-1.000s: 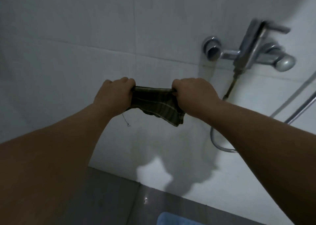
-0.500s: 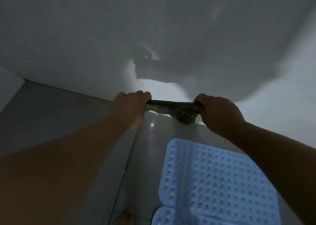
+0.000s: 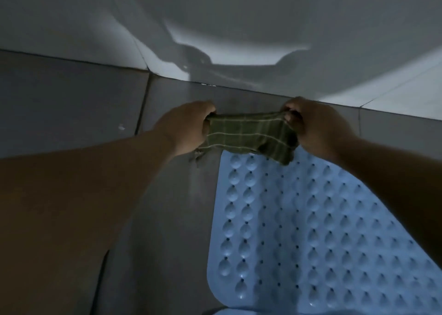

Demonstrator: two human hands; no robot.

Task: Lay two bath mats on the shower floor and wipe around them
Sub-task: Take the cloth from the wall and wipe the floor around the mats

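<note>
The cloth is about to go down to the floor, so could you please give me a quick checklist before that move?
1. Cloth gripped by left hand and right hand: ok.
2. Cloth spread between them: ok.
3. Blue mat lying flat: ok.
4. Second mat laid: cannot tell, only a sliver shows at the bottom edge.
5. Bare floor beside the mat free to wipe: ok.
6. Cloth damp: cannot tell.

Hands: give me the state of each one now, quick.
Left hand: closed, gripping the left end of the green cloth.
Right hand: closed, gripping the right end of the same cloth.
</note>
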